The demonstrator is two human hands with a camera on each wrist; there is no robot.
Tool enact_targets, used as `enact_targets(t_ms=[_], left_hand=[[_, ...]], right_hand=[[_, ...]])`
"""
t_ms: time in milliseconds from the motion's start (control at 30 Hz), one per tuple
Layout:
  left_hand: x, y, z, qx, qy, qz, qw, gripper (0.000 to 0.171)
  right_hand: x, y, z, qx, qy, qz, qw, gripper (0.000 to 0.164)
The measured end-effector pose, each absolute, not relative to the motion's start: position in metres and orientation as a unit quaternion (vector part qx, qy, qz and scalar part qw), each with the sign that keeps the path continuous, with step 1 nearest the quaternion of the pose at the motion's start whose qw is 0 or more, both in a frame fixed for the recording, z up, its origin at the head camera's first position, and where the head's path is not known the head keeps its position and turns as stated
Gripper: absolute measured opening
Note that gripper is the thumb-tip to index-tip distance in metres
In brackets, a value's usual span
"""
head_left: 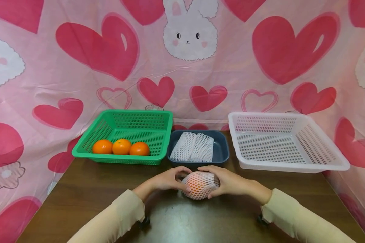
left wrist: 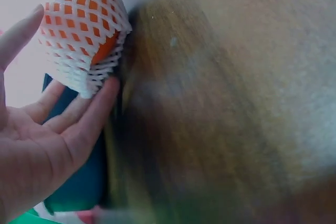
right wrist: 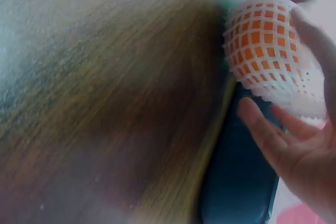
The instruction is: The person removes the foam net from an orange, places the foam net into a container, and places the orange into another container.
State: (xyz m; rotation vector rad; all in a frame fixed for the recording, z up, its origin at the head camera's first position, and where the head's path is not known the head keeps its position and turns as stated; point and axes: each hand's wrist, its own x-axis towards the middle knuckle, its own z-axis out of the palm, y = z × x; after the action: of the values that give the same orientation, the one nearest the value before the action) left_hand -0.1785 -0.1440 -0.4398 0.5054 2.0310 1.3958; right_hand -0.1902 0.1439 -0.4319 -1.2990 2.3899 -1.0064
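Observation:
An orange in a white foam net sleeve (head_left: 199, 186) is held between both hands near the middle of the wooden table. From one end, my left hand (head_left: 169, 179) grips it, the thumb on the near side and the fingers curved around the far side. My right hand (head_left: 232, 181) holds the other end between thumb and fingers. In the left wrist view, bare orange peel shows through a gap near the sleeve's gathered end, beside the left fingertips (left wrist: 108, 90). The right wrist view shows the netting (right wrist: 265, 45) stretched over the fruit, with the right thumb against it.
Behind the hands, a dark blue tray (head_left: 221, 148) contains flat white foam net sleeves (head_left: 184, 148). At back left, a green basket (head_left: 118, 160) holds three oranges (head_left: 121, 146). A white basket (head_left: 292, 166) stands at back right. A pink heart-patterned cloth (head_left: 182, 91) hangs behind the table.

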Motion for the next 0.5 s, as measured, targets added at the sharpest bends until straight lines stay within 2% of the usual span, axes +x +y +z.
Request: enact_targets(t_ms=[233, 367, 500], left_hand=[[-0.175, -0.132, -0.429, 0.222, 0.809, 0.491, 0.235, 0.075], [-0.172, -0.124, -0.428, 0.226, 0.827, 0.472, 0.204, 0.076], [-0.168, -0.121, -0.430, 0.215, 0.842, 0.459, 0.186, 0.072]], right_hand=[[-0.192, 0.140, -0.433, -0.421, 0.826, -0.362, 0.096, 0.069], [-0.193, 0.138, -0.433, -0.397, 0.830, -0.381, 0.094, 0.066], [-0.193, 0.136, -0.435, -0.372, 0.826, -0.408, 0.117, 0.067]])
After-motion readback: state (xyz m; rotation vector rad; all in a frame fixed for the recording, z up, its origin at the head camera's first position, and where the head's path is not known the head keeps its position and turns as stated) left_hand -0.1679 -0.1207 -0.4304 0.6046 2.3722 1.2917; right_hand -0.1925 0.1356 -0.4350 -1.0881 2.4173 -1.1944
